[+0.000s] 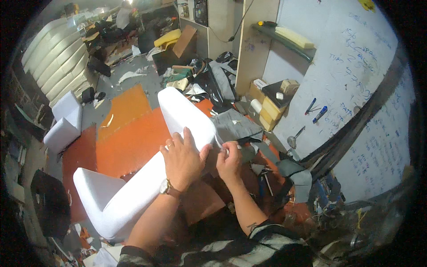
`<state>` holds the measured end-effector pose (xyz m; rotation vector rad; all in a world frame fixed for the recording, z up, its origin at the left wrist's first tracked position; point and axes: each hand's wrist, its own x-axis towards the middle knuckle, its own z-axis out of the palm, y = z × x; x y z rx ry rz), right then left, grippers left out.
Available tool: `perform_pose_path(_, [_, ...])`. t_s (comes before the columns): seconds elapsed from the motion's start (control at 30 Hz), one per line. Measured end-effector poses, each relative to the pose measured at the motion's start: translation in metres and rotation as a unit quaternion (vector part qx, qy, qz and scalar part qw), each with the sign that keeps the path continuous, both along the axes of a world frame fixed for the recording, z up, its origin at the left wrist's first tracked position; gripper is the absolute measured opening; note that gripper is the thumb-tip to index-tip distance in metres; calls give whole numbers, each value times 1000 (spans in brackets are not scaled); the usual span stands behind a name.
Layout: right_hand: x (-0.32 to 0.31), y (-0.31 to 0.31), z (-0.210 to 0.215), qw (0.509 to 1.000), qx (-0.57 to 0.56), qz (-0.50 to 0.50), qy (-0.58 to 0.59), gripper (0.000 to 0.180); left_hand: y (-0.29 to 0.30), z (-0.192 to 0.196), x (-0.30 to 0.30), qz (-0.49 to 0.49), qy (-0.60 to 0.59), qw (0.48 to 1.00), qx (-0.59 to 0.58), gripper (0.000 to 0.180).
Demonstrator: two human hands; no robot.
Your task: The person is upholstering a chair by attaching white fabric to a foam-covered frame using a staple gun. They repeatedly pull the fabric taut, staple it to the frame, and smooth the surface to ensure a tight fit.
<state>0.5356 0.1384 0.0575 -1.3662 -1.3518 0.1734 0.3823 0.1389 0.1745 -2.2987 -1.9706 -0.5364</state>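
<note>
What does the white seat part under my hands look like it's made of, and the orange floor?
White seat part: likely foam under matte white fabric, with soft rounded edges. Left hand presses flat on it; right hand pinches its edge. Orange floor: dull mats or sheet, seams visible; material unclear.

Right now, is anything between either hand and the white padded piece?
Nothing visible. The left hand lies flat on the white padded piece, and the right hand is at its edge, fingers curled there; whether they pinch the cover is unclear.
</note>
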Motion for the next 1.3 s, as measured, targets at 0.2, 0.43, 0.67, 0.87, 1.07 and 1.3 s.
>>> perform_pose_path(0.2, [27, -16, 34, 993, -55, 4, -105, 47, -23, -4, 23, -5, 17, 998, 55, 85])
perform_pose_path(0.43, [57, -8, 29, 986, -59, 34, -154, 35, -27, -2, 27, -5, -10, 999, 42, 86])
perform_pose_path(0.67, [47, -2, -5, 987, -58, -27, -150, 36, -44, 8, -7, -29, 1, 1000, -11, 93])
perform_pose_path(0.87, [66, 10, -20, 983, -19, -39, -179, 35, -52, 9, -15, -14, 7, 998, -55, 98])
perform_pose_path(1.07, [56, 1, -45, 978, -22, -66, -197, 20, -41, 2, 6, -47, 26, 998, -15, 86])
perform_pose_path(1.3, [46, -4, -46, 997, -27, 0, -75, 30, 36, 9, 55, -196, 54, 971, -123, 48])
